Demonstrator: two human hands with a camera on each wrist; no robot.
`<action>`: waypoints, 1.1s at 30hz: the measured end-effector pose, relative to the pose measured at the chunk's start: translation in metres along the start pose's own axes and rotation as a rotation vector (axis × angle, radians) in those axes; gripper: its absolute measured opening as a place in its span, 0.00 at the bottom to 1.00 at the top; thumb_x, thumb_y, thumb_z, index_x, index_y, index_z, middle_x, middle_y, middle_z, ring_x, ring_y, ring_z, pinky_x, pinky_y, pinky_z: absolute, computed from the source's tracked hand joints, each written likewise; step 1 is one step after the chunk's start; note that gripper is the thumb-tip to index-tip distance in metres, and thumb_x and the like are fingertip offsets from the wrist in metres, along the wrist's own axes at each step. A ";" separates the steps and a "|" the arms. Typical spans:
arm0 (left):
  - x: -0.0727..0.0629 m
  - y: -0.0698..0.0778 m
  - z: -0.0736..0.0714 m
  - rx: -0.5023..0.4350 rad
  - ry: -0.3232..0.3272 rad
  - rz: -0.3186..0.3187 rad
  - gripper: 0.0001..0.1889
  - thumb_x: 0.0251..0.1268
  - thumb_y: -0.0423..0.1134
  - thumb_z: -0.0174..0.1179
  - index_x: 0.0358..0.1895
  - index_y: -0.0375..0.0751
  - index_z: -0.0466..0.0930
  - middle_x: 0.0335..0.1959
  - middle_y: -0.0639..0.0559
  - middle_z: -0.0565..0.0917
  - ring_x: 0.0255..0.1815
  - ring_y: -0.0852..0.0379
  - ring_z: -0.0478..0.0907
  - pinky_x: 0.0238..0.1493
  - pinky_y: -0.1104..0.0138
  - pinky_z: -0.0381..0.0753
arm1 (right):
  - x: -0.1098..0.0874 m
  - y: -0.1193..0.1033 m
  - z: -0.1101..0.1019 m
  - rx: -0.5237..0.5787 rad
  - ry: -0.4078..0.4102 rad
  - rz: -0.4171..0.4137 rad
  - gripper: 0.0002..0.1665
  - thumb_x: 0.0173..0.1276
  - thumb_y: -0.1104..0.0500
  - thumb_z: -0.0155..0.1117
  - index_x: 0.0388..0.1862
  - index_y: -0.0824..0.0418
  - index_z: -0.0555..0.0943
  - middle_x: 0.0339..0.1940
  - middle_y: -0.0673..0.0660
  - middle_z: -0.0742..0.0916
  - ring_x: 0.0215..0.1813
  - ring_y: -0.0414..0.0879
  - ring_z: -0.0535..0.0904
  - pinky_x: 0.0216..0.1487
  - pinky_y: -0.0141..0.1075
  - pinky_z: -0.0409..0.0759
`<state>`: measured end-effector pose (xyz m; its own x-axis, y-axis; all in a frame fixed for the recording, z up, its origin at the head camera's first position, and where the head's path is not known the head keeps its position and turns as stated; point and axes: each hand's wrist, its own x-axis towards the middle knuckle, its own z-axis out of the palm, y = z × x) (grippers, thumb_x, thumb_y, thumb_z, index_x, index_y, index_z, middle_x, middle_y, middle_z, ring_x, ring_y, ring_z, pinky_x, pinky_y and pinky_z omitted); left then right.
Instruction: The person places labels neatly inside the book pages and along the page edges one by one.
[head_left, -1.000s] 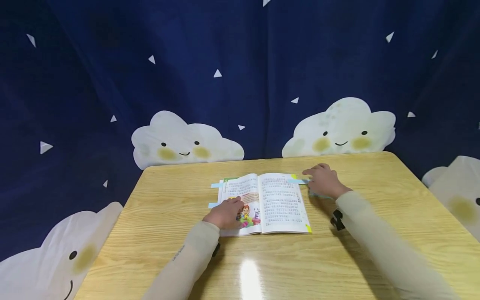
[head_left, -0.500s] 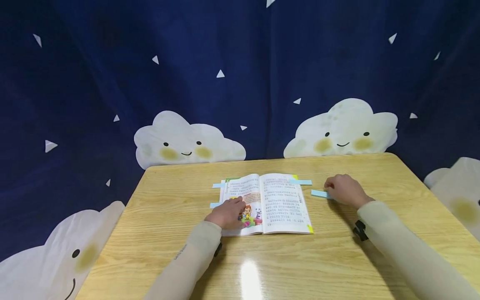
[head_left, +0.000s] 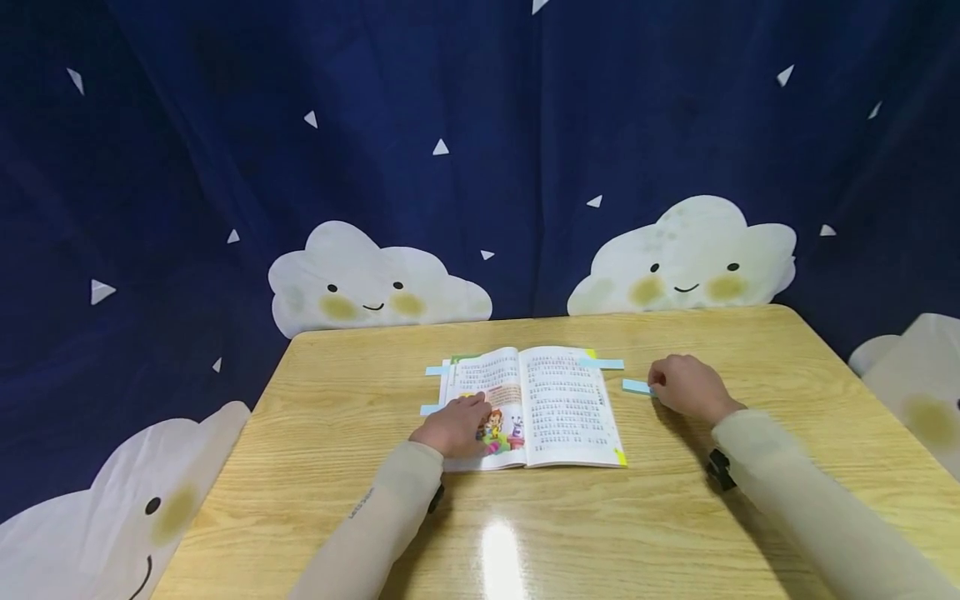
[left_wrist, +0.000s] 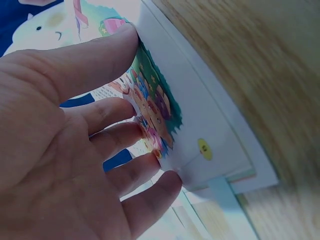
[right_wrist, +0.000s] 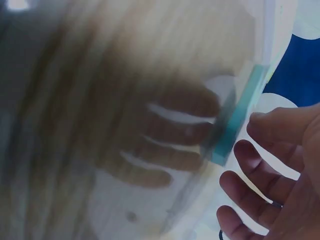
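An open picture book (head_left: 570, 417) lies on the table, printed text on its right page and a coloured drawing on the left one. My left hand (head_left: 453, 427) rests on the left page; its fingers are spread and bent slightly in the left wrist view. To the right of the book lies a small light-blue pad of sticky flags (head_left: 636, 387). My right hand (head_left: 692, 387) is at the pad's right end, fingers curled, thumb and index fingertips against it. In the right wrist view the turquoise-looking pad (right_wrist: 240, 117) lies beside those fingertips.
Blue sticky flags stick out of the book: one flag (head_left: 603, 364) at the right page's top edge, others, such as the upper left flag (head_left: 435, 371), at the left. A wooden table (head_left: 585, 533) carries everything. Behind it hangs a dark blue curtain (head_left: 390, 100) with clouds.
My right hand has moved from the flag at the book's right edge, rightward and nearer, to the pad's end, its fingers curling in. My left hand stays on the page.
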<state>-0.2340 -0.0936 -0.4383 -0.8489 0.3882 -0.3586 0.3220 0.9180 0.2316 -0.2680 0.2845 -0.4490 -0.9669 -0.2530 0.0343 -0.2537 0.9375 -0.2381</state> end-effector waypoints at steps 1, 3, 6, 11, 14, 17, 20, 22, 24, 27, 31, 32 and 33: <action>0.000 0.000 0.000 -0.002 0.000 0.000 0.32 0.65 0.49 0.65 0.72 0.49 0.67 0.81 0.51 0.58 0.80 0.43 0.58 0.75 0.50 0.68 | 0.000 -0.001 0.000 0.002 -0.007 0.007 0.06 0.66 0.63 0.61 0.30 0.59 0.83 0.28 0.55 0.84 0.28 0.45 0.74 0.28 0.39 0.73; 0.000 0.000 -0.002 -0.001 0.007 0.004 0.32 0.65 0.49 0.65 0.71 0.49 0.68 0.81 0.50 0.58 0.80 0.43 0.58 0.75 0.50 0.67 | 0.002 -0.001 0.001 0.001 -0.017 0.020 0.06 0.65 0.64 0.61 0.29 0.59 0.82 0.27 0.55 0.83 0.27 0.46 0.72 0.28 0.38 0.71; 0.000 -0.001 -0.003 0.004 0.019 0.007 0.32 0.65 0.49 0.66 0.71 0.48 0.68 0.81 0.50 0.58 0.80 0.42 0.58 0.76 0.50 0.66 | 0.006 -0.004 0.000 0.000 -0.021 0.033 0.06 0.64 0.65 0.59 0.29 0.59 0.81 0.27 0.54 0.82 0.28 0.46 0.72 0.28 0.37 0.70; 0.000 -0.002 -0.003 0.002 0.015 0.010 0.33 0.65 0.49 0.66 0.71 0.48 0.68 0.81 0.50 0.58 0.80 0.42 0.57 0.77 0.50 0.65 | 0.007 -0.007 -0.001 0.013 -0.027 0.059 0.07 0.63 0.65 0.58 0.28 0.59 0.82 0.28 0.55 0.83 0.29 0.47 0.73 0.30 0.37 0.71; 0.001 -0.002 -0.002 0.003 0.007 0.004 0.33 0.65 0.50 0.65 0.72 0.48 0.67 0.81 0.50 0.58 0.80 0.42 0.57 0.77 0.51 0.64 | 0.005 -0.007 -0.001 0.020 -0.022 0.055 0.09 0.64 0.64 0.56 0.29 0.60 0.83 0.29 0.56 0.84 0.29 0.47 0.73 0.30 0.38 0.73; 0.002 -0.001 0.000 -0.003 -0.001 -0.008 0.33 0.65 0.50 0.65 0.72 0.49 0.67 0.81 0.51 0.57 0.80 0.43 0.57 0.76 0.51 0.65 | 0.004 -0.007 0.002 0.008 -0.013 0.043 0.09 0.64 0.65 0.55 0.29 0.60 0.82 0.28 0.55 0.84 0.28 0.46 0.73 0.29 0.38 0.72; 0.002 0.000 0.002 -0.010 -0.006 -0.010 0.32 0.65 0.50 0.66 0.71 0.49 0.68 0.81 0.51 0.58 0.80 0.44 0.57 0.76 0.51 0.67 | 0.005 -0.006 0.005 -0.014 -0.014 0.046 0.06 0.62 0.65 0.58 0.28 0.60 0.80 0.25 0.54 0.82 0.27 0.46 0.71 0.27 0.36 0.69; 0.001 0.000 0.002 -0.008 -0.004 -0.006 0.32 0.65 0.50 0.65 0.70 0.49 0.68 0.81 0.51 0.58 0.80 0.43 0.58 0.75 0.51 0.67 | 0.005 -0.005 0.007 -0.019 -0.019 0.052 0.04 0.62 0.65 0.59 0.29 0.60 0.80 0.25 0.54 0.81 0.27 0.46 0.71 0.26 0.36 0.68; 0.001 -0.001 0.002 -0.007 -0.001 -0.004 0.31 0.65 0.50 0.65 0.70 0.49 0.69 0.81 0.51 0.58 0.80 0.43 0.58 0.76 0.51 0.67 | 0.006 -0.005 0.007 -0.018 -0.017 0.055 0.03 0.62 0.65 0.60 0.31 0.61 0.81 0.26 0.54 0.82 0.27 0.46 0.72 0.27 0.37 0.69; 0.001 -0.001 0.002 -0.002 0.001 -0.001 0.31 0.65 0.50 0.65 0.70 0.49 0.69 0.81 0.51 0.58 0.80 0.43 0.58 0.76 0.51 0.66 | 0.006 -0.005 0.006 -0.014 -0.013 0.054 0.05 0.62 0.65 0.60 0.33 0.61 0.83 0.28 0.56 0.85 0.27 0.47 0.73 0.27 0.38 0.72; 0.001 -0.001 0.001 0.004 -0.001 0.005 0.30 0.65 0.51 0.65 0.69 0.49 0.69 0.81 0.51 0.58 0.80 0.42 0.58 0.76 0.50 0.66 | 0.006 -0.006 0.006 -0.015 0.001 0.047 0.07 0.64 0.63 0.59 0.34 0.60 0.84 0.28 0.55 0.86 0.27 0.46 0.73 0.27 0.39 0.73; 0.001 -0.001 0.001 0.004 -0.002 0.006 0.30 0.65 0.51 0.65 0.69 0.49 0.69 0.81 0.51 0.58 0.80 0.42 0.57 0.75 0.50 0.66 | 0.006 -0.006 0.006 -0.016 0.005 0.044 0.07 0.65 0.63 0.58 0.33 0.60 0.84 0.28 0.55 0.86 0.26 0.46 0.73 0.27 0.39 0.73; 0.000 -0.001 0.001 0.005 -0.002 0.006 0.30 0.65 0.51 0.65 0.68 0.49 0.69 0.81 0.51 0.57 0.80 0.42 0.57 0.75 0.50 0.67 | 0.006 -0.006 0.007 -0.013 0.010 0.040 0.07 0.66 0.62 0.58 0.33 0.60 0.84 0.27 0.55 0.85 0.26 0.45 0.73 0.26 0.38 0.73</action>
<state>-0.2344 -0.0939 -0.4390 -0.8460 0.3941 -0.3593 0.3291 0.9159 0.2296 -0.2722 0.2757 -0.4537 -0.9765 -0.2125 0.0350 -0.2149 0.9498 -0.2273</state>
